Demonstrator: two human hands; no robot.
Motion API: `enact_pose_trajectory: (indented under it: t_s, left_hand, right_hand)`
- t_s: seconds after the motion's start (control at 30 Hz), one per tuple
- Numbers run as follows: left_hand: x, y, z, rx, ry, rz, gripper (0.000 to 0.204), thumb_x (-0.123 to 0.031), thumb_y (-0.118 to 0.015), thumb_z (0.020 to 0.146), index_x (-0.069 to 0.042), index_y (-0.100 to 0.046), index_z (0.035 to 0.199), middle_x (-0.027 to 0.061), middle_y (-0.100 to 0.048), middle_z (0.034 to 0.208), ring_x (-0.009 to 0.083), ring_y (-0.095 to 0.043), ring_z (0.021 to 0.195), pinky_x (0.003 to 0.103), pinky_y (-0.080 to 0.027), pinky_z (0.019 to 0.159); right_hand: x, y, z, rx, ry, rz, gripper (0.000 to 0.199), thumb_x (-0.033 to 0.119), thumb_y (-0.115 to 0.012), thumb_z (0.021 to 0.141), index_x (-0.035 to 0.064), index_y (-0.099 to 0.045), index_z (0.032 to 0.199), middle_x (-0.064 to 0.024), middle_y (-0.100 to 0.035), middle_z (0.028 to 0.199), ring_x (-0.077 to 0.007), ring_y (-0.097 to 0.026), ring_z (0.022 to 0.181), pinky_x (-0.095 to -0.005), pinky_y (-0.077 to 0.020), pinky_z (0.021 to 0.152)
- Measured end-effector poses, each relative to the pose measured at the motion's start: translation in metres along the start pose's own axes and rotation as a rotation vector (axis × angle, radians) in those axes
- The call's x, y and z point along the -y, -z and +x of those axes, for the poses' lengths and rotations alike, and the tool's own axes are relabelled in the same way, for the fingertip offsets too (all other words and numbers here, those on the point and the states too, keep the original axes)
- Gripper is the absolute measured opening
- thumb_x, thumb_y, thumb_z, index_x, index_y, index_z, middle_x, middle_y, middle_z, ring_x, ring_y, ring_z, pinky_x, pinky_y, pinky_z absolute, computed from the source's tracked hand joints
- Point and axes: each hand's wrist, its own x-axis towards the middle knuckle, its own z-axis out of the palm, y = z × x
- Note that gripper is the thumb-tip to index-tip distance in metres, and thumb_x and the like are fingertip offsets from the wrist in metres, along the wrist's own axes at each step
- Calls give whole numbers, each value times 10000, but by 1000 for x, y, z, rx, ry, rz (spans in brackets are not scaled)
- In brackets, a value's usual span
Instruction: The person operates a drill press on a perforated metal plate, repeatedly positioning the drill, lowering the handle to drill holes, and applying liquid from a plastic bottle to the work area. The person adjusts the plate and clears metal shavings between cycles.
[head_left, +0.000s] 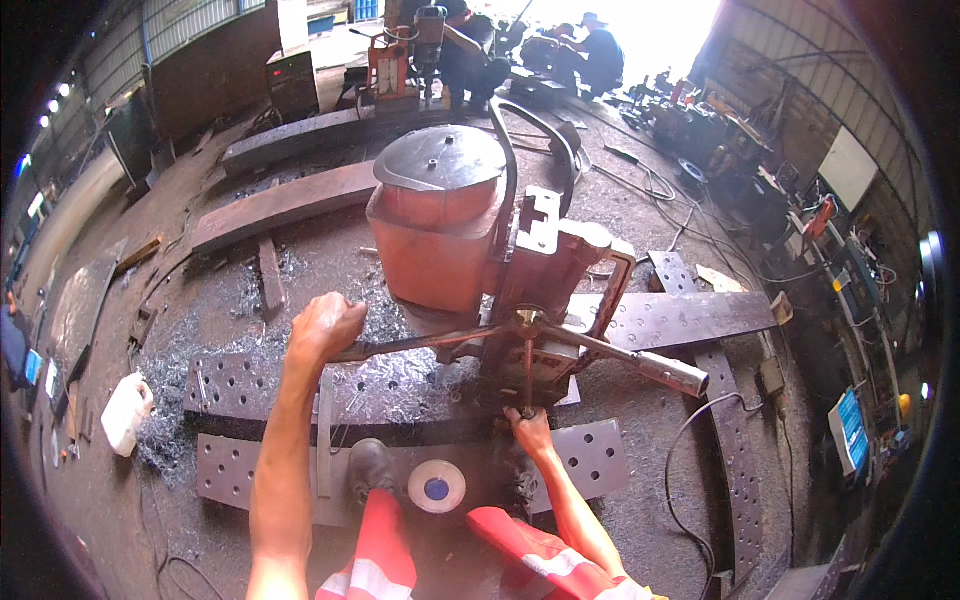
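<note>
As right hand (pixel 527 426) is gripping rod (pixel 529 370) at six o'clock from hub (pixel 528 318), likely for steadying, left hand (pixel 328 325) is making a fist beside lever (pixel 430 341) at nine, contact unclear.

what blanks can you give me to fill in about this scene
The long bar has its left end nearest the ____ hand.
The plastic jug is coloured ____.
The trousers are mainly ____ with pale bands.
The metal plate near the right hand has round ____.

Missing words: left; white; red; holes
</note>
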Motion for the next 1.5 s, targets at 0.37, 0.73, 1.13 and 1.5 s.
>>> enact_pose_trajectory:
  t_s: [0.37, 0.73, 1.13, 1.5]
  left_hand:
    - [-2, -3, -2, -5, -6, -21, 444, -344, -492, 859, -2, -747, 981, 326, -668, 1030, 479, -651, 1049, 499, -507, 933]
    - [7, -14, 4, -103, -56, -54, 475, -393, -501, 881, 46, -682, 856, 318, -641, 830, 463, -683, 869, 500, -515, 815]
    - [14, -17, 7, -81, -53, -57, 467, -393, -509, 864, 26, -715, 863, 286, -685, 854, 437, -695, 874, 476, -522, 836]
    - [9, -14, 3, -93, -58, -68, 517, -438, -501, 909, 41, -692, 884, 315, -658, 854, 465, -684, 886, 494, -515, 822]
  right_hand:
    - [0, 5, -3, -37, -63, -77, 386, 244, -726, 887, 35, -561, 608, 23, -505, 567, -107, -448, 535, -373, -366, 501]
    - [-31, 3, 7, -56, -65, -84, 459, 303, -749, 875, 17, -548, 579, -10, -480, 523, -116, -429, 505, -397, -358, 498]
    - [-26, 4, 4, -30, -163, -94, 437, 328, -772, 857, 2, -586, 634, -33, -542, 592, -150, -480, 583, -410, -422, 561]
    - [-7, 5, -3, -51, -46, -42, 410, 313, -745, 876, -5, -599, 663, -31, -568, 604, -142, -510, 590, -387, -442, 586]
